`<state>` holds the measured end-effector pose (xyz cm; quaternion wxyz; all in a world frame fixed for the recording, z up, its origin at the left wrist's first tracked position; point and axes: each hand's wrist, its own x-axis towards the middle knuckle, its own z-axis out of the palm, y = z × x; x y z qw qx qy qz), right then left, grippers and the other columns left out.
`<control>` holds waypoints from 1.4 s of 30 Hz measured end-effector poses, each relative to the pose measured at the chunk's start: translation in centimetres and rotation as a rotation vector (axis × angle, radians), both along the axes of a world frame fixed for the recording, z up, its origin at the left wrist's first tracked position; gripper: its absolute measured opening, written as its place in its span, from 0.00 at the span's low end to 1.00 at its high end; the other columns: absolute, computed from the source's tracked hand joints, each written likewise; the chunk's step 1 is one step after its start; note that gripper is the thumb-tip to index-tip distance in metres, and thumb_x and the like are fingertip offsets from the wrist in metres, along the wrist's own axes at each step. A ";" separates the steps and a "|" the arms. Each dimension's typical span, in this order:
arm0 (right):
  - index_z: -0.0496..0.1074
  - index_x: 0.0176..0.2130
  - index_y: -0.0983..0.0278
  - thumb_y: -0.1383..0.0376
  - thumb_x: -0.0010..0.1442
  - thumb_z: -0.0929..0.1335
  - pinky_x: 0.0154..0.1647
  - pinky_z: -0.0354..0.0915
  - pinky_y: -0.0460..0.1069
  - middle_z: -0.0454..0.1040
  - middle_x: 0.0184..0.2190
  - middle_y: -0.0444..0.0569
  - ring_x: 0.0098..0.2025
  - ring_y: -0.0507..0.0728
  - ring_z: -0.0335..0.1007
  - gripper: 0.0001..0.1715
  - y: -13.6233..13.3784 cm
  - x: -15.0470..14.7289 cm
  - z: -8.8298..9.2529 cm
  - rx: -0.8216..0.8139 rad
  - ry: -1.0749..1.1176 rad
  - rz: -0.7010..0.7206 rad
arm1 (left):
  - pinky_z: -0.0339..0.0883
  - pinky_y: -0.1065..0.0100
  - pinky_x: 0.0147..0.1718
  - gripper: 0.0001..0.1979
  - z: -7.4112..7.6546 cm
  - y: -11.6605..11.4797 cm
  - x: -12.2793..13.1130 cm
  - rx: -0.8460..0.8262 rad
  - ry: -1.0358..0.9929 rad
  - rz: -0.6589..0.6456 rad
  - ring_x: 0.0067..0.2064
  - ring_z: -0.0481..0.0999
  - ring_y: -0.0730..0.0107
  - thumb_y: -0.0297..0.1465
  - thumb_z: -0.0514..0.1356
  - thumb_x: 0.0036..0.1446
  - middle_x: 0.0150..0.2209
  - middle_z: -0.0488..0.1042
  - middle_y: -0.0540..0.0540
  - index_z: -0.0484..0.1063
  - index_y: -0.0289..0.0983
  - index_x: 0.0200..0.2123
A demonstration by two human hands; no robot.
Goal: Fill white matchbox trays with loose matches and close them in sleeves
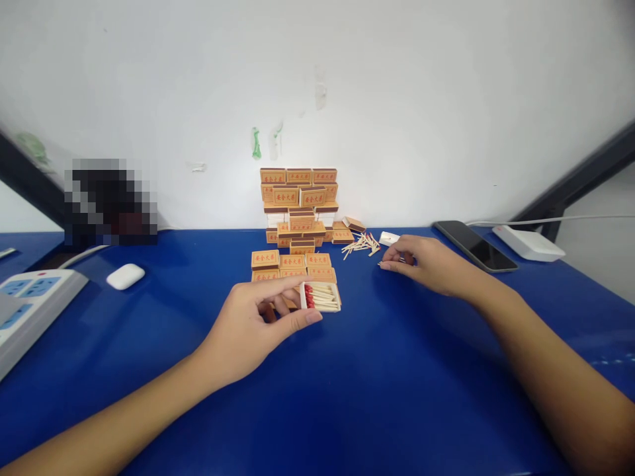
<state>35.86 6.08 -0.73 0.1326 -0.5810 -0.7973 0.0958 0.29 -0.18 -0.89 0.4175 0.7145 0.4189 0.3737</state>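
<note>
My left hand [258, 317] is closed around an open matchbox tray [321, 297] of red-tipped matches, thumb and fingers gripping its left end on the blue table [347, 383]. My right hand [426, 264] rests on the table to the right, fingers pinched together on something small I cannot make out, close to a loose pile of matches [361, 245] and a small white tray [388, 238]. Behind the tray lie flat matchboxes [292, 264], and a stacked wall of matchboxes [299, 201] stands against the white wall.
A white earbud case [126, 276] and a power strip [30, 304] lie at the left. A black phone [475, 246] and a white box [528, 242] with a cable sit at the right. A blurred dark object [112, 201] is at the back left.
</note>
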 end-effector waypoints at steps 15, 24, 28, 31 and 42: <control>0.73 0.33 0.60 0.58 0.67 0.68 0.35 0.65 0.53 0.78 0.31 0.50 0.32 0.59 0.72 0.12 -0.2 -0.9 -0.1 -0.119 0.025 -0.013 | 0.63 0.71 0.27 0.21 -0.1 -0.1 0.1 -0.019 -0.001 -0.001 0.28 0.68 0.74 0.42 0.73 0.57 0.28 0.74 0.51 0.84 0.40 0.53; 0.73 0.34 0.60 0.57 0.68 0.65 0.37 0.67 0.55 0.78 0.32 0.54 0.36 0.62 0.73 0.13 -0.6 -0.8 -0.7 -0.067 -0.032 0.015 | 0.63 0.71 0.28 0.21 -0.1 -0.1 0.1 -0.027 -0.003 -0.016 0.28 0.67 0.74 0.42 0.72 0.58 0.29 0.73 0.51 0.84 0.40 0.52; 0.72 0.36 0.60 0.57 0.68 0.64 0.42 0.68 0.57 0.78 0.36 0.56 0.42 0.65 0.73 0.13 -0.7 -1.2 -1.0 0.030 -0.030 0.062 | 0.63 0.71 0.28 0.21 -0.2 0.0 0.1 -0.033 -0.008 -0.016 0.28 0.68 0.74 0.41 0.72 0.59 0.29 0.74 0.51 0.84 0.40 0.53; 0.73 0.38 0.60 0.56 0.70 0.64 0.41 0.68 0.56 0.78 0.37 0.54 0.40 0.63 0.73 0.13 -0.9 -1.8 -0.7 0.072 0.014 0.074 | 0.62 0.71 0.27 0.21 -0.1 0.1 0.1 -0.035 -0.007 -0.020 0.28 0.68 0.74 0.41 0.72 0.59 0.29 0.75 0.51 0.84 0.41 0.54; 0.80 0.46 0.57 0.60 0.73 0.66 0.42 0.70 0.55 0.82 0.42 0.52 0.44 0.62 0.75 0.12 -2.9 -5.1 1.0 0.262 0.192 0.236 | 0.63 0.72 0.28 0.24 -0.4 0.1 0.0 -0.088 -0.023 -0.010 0.29 0.67 0.74 0.41 0.74 0.56 0.29 0.78 0.51 0.84 0.44 0.55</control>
